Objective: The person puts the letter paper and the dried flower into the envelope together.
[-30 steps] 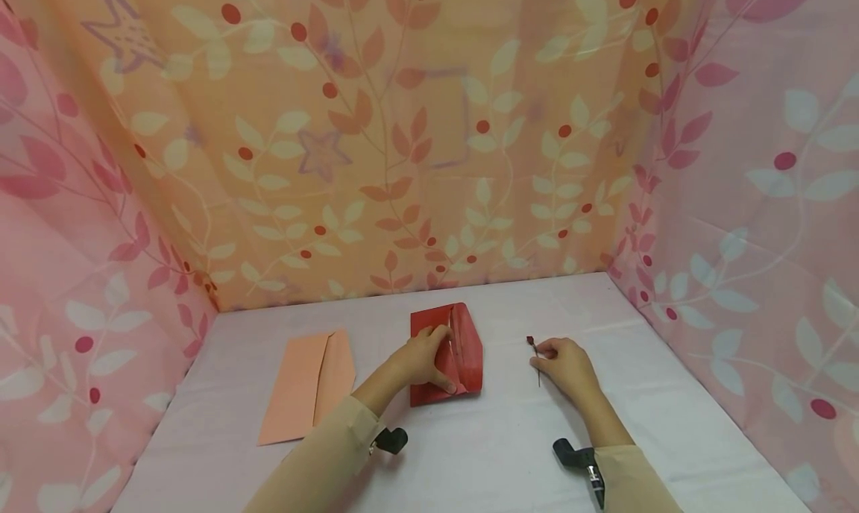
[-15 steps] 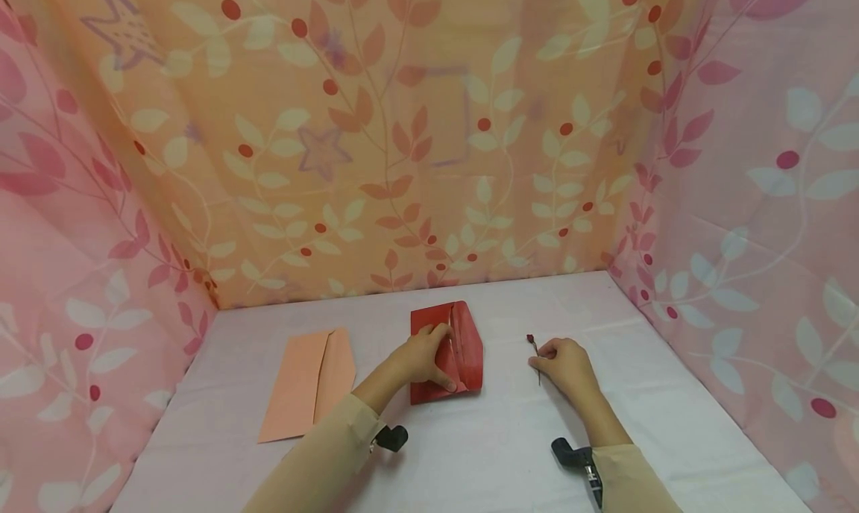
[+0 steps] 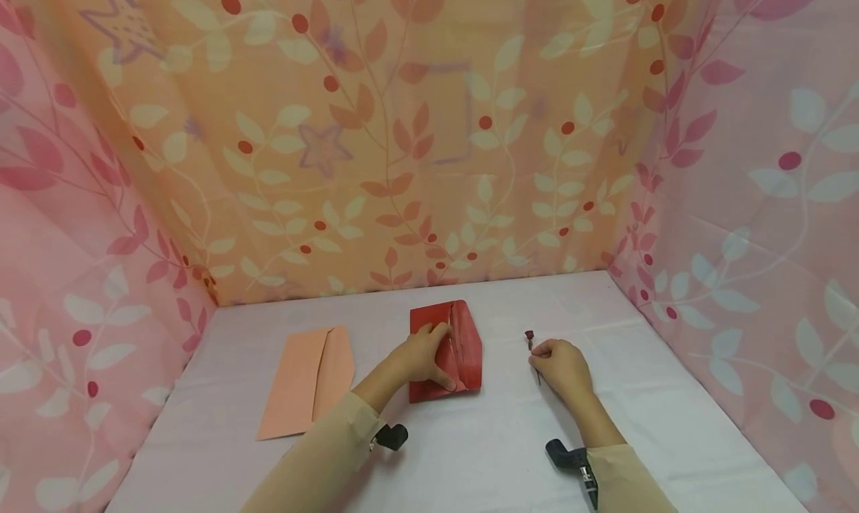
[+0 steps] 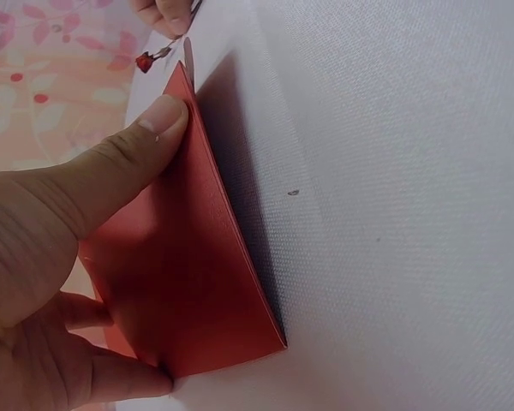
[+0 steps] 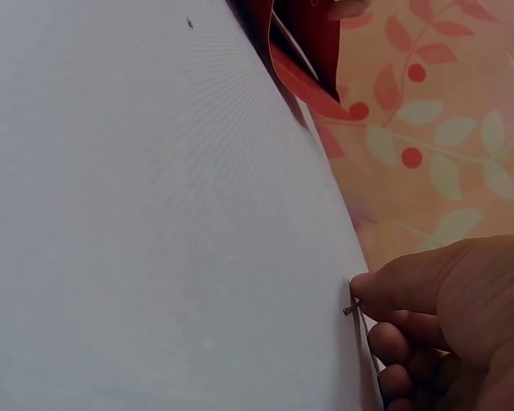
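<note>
A red envelope (image 3: 471, 349) lies on the white-covered table, its flap spread open to the right. My left hand (image 3: 424, 355) grips it across the pocket, thumb on the near edge and fingers toward the far side; the left wrist view shows the thumb pressed on the red paper (image 4: 188, 257). To the right, my right hand (image 3: 562, 365) pinches the thin stem of a small dried-looking red rose (image 3: 529, 335) between thumb and fingers. The bloom points away from me, apart from the envelope. In the right wrist view the hand hides most of the flower.
A peach envelope (image 3: 295, 386) with its flap open lies left of the red one, by the left forearm. Pink and orange leaf-patterned curtains (image 3: 376, 162) enclose the table's back and sides. Black camera mounts (image 3: 391, 437) stick out from both wrists.
The rose has tilted slightly in my right fingers, its bloom shifting a little farther from me. My left hand and the red envelope hold still.
</note>
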Demonstrator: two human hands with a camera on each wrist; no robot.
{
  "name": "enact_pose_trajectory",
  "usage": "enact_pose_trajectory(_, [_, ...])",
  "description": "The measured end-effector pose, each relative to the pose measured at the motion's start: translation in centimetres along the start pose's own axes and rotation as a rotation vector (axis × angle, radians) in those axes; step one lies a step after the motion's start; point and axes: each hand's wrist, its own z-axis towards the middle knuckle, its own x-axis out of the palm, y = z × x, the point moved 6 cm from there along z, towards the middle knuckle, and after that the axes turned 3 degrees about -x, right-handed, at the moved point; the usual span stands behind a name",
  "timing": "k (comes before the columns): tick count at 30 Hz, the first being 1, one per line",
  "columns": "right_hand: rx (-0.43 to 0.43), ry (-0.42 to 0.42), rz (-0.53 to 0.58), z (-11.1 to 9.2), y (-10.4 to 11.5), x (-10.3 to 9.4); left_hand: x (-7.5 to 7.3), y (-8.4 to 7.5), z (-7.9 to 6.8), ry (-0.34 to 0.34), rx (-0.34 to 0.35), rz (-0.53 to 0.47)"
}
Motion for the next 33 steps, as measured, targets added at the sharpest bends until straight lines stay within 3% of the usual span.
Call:
enact_pose_trajectory(15, [0.01,-0.016,0.092,0.0,1.0,0.0,-0.1,-0.1,-0.1,-0.001,0.01,-0.008])
enact_pose_trajectory(20, [-0.015,0.025,0.218,0.1,1.2,0.4,0.0,0.1,0.0,0.0,0.003,-0.021])
enact_pose_trajectory(29, [-0.104,0.024,0.424,0.1,2.6,0.3,-0.3,0.0,-0.2,0.005,-0.006,-0.025])
enact_pose_trajectory(33, [-0.097,0.065,0.514,0.2,3.4,0.5,-0.3,0.1,-0.1,0.007,-0.009,-0.02])
